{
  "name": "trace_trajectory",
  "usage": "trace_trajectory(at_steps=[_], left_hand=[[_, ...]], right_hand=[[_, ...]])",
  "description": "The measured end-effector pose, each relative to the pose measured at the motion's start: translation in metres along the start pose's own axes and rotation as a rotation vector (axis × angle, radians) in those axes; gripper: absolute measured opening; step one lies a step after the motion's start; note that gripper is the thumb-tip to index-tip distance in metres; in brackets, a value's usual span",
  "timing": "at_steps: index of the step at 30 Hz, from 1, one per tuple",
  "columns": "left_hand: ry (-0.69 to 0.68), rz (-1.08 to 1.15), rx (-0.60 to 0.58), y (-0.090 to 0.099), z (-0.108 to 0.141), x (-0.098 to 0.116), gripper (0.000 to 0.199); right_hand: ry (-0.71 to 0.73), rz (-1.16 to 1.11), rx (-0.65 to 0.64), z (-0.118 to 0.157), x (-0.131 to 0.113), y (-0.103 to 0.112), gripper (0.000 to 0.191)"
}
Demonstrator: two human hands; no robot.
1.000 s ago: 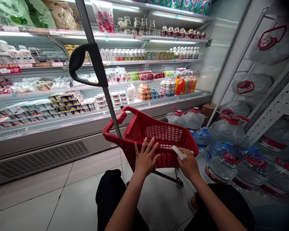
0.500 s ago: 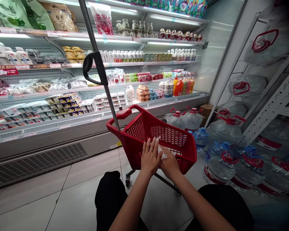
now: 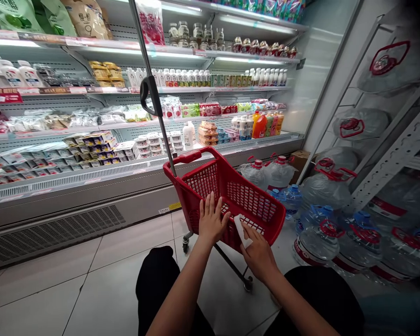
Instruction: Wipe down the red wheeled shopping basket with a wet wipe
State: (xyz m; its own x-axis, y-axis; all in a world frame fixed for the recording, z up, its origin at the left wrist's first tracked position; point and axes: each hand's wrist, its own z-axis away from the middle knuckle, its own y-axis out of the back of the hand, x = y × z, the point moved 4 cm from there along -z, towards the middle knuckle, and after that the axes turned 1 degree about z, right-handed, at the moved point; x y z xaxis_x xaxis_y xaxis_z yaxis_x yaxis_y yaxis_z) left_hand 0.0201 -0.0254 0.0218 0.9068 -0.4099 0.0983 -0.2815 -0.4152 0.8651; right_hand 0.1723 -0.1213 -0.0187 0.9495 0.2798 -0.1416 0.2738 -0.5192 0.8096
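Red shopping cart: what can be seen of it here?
The red shopping cart looks plastic, with lattice walls. It stands upright on small wheels before lit shelves; a grey pole bearing a black loop rises beside its handle. The left hand appears to rest on the near rim; the right hand holds a white wipe there, seemingly touching.

We see bright lamps [image 3: 257, 24] beyond the left grip [image 3: 213, 218], shadowed floor [image 3: 224, 296] below it, and blackened edges far right of it.

Red cart [image 3: 231, 175] turned further — left grip [image 3: 213, 221], right grip [image 3: 259, 254] apart again.
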Motion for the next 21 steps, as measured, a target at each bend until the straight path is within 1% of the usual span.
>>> trace_trajectory(at_steps=[3, 5, 8, 11, 14, 17, 19, 21], left_hand=[[-0.030, -0.008, -0.027, -0.007, 0.009, 0.010, 0.059], [-0.057, -0.001, -0.061, -0.010, 0.016, 0.014, 0.057], [-0.048, 0.013, -0.103, -0.011, 0.021, 0.012, 0.059], [-0.033, 0.034, -0.137, -0.008, 0.017, 0.006, 0.061], [-0.016, 0.055, -0.148, -0.005, 0.009, -0.001, 0.062], [0.005, 0.059, -0.135, -0.003, 0.003, -0.003, 0.063], [0.032, 0.044, -0.119, -0.003, 0.004, 0.001, 0.063], [0.040, 0.027, -0.104, -0.006, 0.011, 0.011, 0.064]], right_hand=[[0.041, 0.006, -0.046, -0.012, -0.014, -0.011, 0.067], [0.033, 0.008, -0.082, -0.026, -0.023, -0.021, 0.067], [0.002, 0.000, -0.141, -0.040, -0.030, -0.032, 0.068], [0.022, -0.016, -0.168, -0.040, -0.030, -0.035, 0.071], [0.065, -0.011, -0.130, -0.021, -0.024, -0.024, 0.076], [0.141, 0.038, -0.081, 0.012, -0.017, -0.007, 0.082], [0.181, 0.075, -0.060, 0.034, -0.014, 0.003, 0.082], [0.194, 0.100, -0.062, 0.049, -0.013, 0.007, 0.080]])
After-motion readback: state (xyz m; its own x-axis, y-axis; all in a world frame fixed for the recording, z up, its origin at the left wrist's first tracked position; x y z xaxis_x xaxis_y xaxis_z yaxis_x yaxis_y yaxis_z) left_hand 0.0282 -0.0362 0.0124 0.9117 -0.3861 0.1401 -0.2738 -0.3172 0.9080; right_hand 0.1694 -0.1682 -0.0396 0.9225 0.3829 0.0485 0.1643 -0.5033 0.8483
